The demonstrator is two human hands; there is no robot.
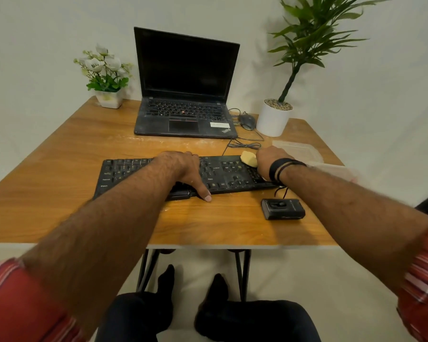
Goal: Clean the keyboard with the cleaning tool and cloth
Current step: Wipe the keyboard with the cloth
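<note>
My left hand (pixel 183 169) lies flat, fingers relaxed, on the keyboard (pixel 223 174) near the tabletop (pixel 59 169) front edge. Right hand (pixel 269 161) grips yellow cleaning putty (pixel 248 159) at keyboard's back-right corner; black tool (pixel 283 209) sits by front edge.

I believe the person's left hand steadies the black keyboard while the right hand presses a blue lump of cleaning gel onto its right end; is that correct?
Nearly. The head view shows the lump of cleaning gel is yellow, not blue. The rest holds: the left hand steadies the black keyboard, and the right hand presses the gel onto its right end.
</note>
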